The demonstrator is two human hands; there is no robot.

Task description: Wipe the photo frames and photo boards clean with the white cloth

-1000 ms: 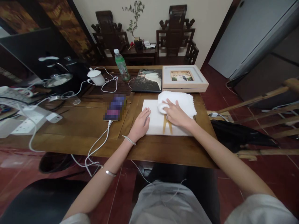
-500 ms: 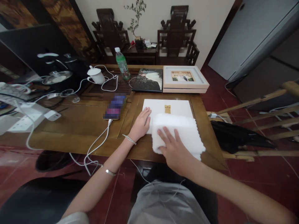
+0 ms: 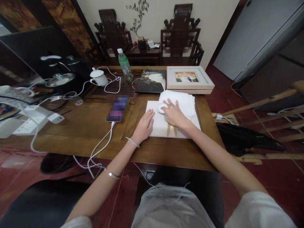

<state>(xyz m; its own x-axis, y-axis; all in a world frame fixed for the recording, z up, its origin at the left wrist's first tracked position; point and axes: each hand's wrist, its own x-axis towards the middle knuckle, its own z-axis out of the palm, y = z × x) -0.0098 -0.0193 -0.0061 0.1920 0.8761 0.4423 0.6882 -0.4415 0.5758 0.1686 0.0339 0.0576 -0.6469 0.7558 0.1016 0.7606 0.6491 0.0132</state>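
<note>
- The right hand (image 3: 175, 114) is pressing down on a folded white towel (image 3: 184, 98), with the fingers spread out flat on the cloth rather than closed around it; the thumb is lying against a rolled edge of the towel at its near left corner.
- The towel is lying over the far part of a white board (image 3: 158, 129), and its far edge is almost touching the framed photo (image 3: 189, 78) behind it.
- The left hand (image 3: 144, 124) is resting palm down on the board's left edge, with its fingers stretched out, close together and gripping nothing.
- A thin bracelet (image 3: 132, 142) is sitting on the left wrist.
- The board is lying flat on the wooden table (image 3: 78, 126), right of centre and close to the person, and two tan strips (image 3: 171, 130) are showing on it just below the right hand.
- A dark photo print (image 3: 152, 81) is lying just left of the framed photo, both at the far side of the table.
- A phone (image 3: 118, 108) is lying left of the board, apart from the left hand, with a white cable (image 3: 101, 146) plugged into it and trailing over the near table edge.
- Farther back, a green bottle (image 3: 125, 66) is standing upright, and a white lidded mug (image 3: 99, 78) is sitting to its left among loops of cable.
- A white power strip (image 3: 29, 122) is lying at the table's left end.
</note>
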